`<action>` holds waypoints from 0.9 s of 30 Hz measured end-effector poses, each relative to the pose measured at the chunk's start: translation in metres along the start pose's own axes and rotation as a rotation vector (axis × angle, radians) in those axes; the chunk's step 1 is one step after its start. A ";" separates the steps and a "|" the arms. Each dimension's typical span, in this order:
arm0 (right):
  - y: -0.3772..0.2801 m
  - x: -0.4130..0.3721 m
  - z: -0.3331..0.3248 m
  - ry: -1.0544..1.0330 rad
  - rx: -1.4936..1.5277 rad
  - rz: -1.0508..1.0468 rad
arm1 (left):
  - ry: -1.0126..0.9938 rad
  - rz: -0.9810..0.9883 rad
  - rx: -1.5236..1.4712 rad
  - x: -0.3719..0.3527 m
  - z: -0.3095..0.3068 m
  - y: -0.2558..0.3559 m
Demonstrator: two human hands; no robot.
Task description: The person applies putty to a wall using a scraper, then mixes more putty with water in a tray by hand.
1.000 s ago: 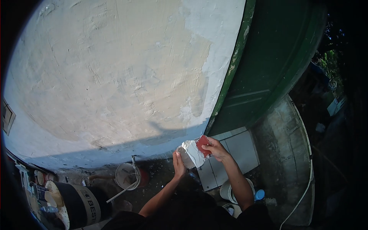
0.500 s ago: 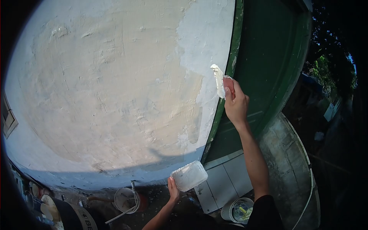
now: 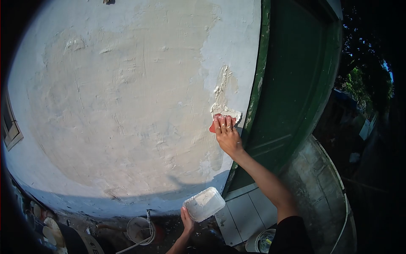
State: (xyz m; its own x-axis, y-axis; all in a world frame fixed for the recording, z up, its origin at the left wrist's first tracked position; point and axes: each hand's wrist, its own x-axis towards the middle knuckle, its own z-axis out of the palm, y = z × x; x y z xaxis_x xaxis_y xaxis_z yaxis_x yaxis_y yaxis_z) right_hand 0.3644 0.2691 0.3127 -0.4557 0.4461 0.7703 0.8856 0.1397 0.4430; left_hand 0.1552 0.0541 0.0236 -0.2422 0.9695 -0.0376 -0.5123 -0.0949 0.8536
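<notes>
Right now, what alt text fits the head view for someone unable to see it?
The right hand holds a red spreader against a pale, patchy wall, below a thick streak of white paste. The left hand holds a shallow tray lower down, and a green door stands to the right.

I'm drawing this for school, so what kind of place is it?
It's probably just outside a building, maybe a house: there's a sunlit wall with patchy paint, a green door beside it, and leafy plants farther back.
</notes>
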 end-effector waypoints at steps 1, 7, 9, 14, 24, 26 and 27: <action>-0.008 -0.011 0.002 -0.028 0.020 0.002 | -0.007 0.000 0.022 0.003 -0.006 -0.004; 0.005 -0.033 -0.033 0.052 0.236 0.032 | 0.004 0.001 0.027 0.001 -0.008 -0.002; 0.028 -0.017 -0.059 0.101 0.319 0.077 | 0.000 0.001 -0.003 0.001 -0.004 0.000; 0.096 0.074 -0.116 0.279 0.335 0.024 | 0.001 0.009 0.006 0.005 -0.010 -0.014; 0.149 0.216 -0.152 0.348 0.185 -0.136 | 0.006 -0.005 -0.022 -0.001 -0.004 0.005; 0.138 0.193 -0.131 0.355 0.122 -0.208 | 0.024 0.004 0.004 0.002 -0.008 0.004; 0.129 0.179 -0.119 0.323 0.094 -0.200 | 0.017 0.001 0.002 0.004 -0.009 0.005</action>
State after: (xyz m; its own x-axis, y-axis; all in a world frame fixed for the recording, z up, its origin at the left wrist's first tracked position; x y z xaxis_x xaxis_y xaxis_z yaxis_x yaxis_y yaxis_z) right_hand 0.3862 0.2617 0.5620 -0.6115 0.1025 0.7846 0.7742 0.2822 0.5665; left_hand 0.1446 0.0554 0.0227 -0.2566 0.9655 -0.0453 -0.5102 -0.0955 0.8548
